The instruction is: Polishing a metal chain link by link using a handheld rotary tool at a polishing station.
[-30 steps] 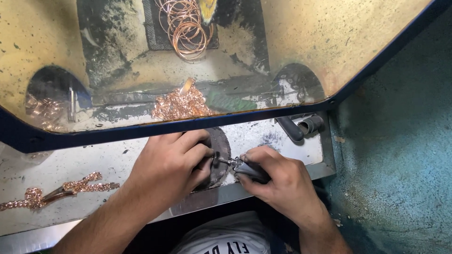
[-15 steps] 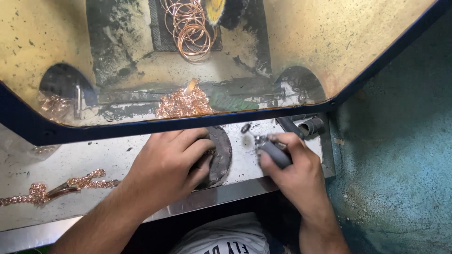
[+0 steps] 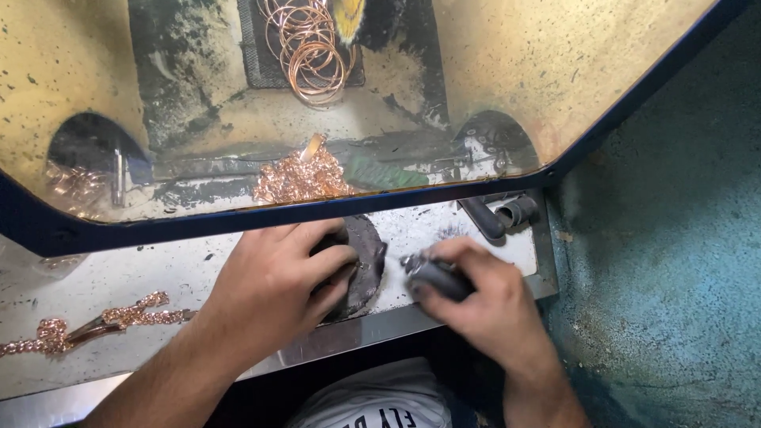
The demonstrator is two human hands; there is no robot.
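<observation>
My left hand presses down on a dark round block that lies on the white speckled bench ledge. My right hand is shut around a small grey-handled tool, held just to the right of the block with its metal tip near the block's edge. What sits under my left fingers on the block is hidden. A copper-coloured chain lies on the ledge at the far left, apart from both hands.
Behind a blue-framed yellowed clear screen lie a heap of copper chain and hanging copper wire rings. A grey pipe elbow stands at the ledge's right end. A teal wall fills the right side.
My right hand pulled away from the block to the right, then came back close beside it with the grey tool. My left hand stayed on the block.
</observation>
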